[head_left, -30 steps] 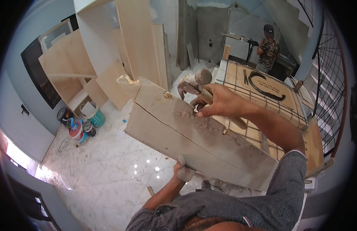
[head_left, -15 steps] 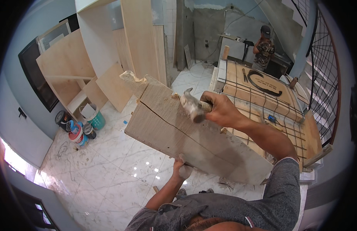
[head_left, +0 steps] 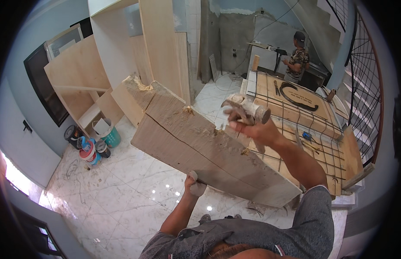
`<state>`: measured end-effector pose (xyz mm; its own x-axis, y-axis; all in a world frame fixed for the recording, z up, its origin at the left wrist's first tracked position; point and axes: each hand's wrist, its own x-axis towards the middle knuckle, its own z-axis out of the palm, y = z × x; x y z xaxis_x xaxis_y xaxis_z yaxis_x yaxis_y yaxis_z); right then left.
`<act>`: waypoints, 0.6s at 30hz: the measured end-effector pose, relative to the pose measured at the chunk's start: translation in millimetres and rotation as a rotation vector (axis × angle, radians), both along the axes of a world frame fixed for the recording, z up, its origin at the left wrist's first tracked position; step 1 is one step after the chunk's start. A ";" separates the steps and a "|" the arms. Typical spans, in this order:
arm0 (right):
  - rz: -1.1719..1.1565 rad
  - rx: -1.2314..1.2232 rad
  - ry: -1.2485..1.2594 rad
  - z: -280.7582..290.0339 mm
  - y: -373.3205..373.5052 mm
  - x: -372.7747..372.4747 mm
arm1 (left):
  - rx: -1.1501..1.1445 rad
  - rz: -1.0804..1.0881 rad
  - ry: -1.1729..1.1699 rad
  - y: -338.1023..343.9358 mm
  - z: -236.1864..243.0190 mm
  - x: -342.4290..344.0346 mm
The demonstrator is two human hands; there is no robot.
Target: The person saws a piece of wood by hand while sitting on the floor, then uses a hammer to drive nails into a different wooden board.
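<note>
A long, cracked wooden board (head_left: 179,142) slants across the space before me, crusted with cement along its upper edge and broken at its far left end. My left hand (head_left: 194,185) is closed on its lower edge, the fingers partly hidden beneath; something pale covers part of this hand. Past the upper edge, my right hand (head_left: 262,134) grips a claw hammer (head_left: 248,108), whose dusty head is raised apart from the board. Yellowish splintered patches mark the board's edge below the hammer.
At right, a wooden form (head_left: 291,112) carries a rebar grid, pliers and a curved black strip. Buckets (head_left: 109,134) stand on the tiled floor (head_left: 122,185) at left, near plywood cabinets (head_left: 77,64). A person in a cap (head_left: 297,60) stands at the back right.
The hammer has lifted off the board's face and moved up and right, its head turning. The board has shifted slightly left. The person at the back has lowered an arm.
</note>
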<state>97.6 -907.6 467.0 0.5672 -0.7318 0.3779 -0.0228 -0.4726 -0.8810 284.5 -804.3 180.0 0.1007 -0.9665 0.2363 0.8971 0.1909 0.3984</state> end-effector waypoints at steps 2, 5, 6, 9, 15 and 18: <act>0.037 0.013 0.053 -5.9 9.3 -1.9 | 0.081 0.024 -0.096 2.1 23.4 -3.2; 0.048 0.002 0.193 -8.1 13.7 -0.9 | 0.045 0.012 -0.185 -4.3 14.5 12.9; 0.046 -0.011 0.265 -4.8 15.5 3.8 | 0.034 -0.069 -0.189 -2.9 -2.0 29.8; 0.041 -0.302 0.231 -20.6 15.5 8.1 | -0.001 -0.022 -0.235 -3.8 -1.5 47.3; -0.024 -0.178 0.140 -66.1 26.1 -2.1 | 0.173 0.331 -0.371 1.3 22.3 73.6; -0.118 -0.104 0.138 -106.7 31.8 -12.4 | 0.235 0.870 -0.682 13.4 80.2 80.6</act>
<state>85.2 -875.8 360.3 0.5312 -0.7575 0.3796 -0.2005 -0.5477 -0.8123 365.0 -790.8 260.2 0.6804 -0.6587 0.3211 0.0775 0.5003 0.8624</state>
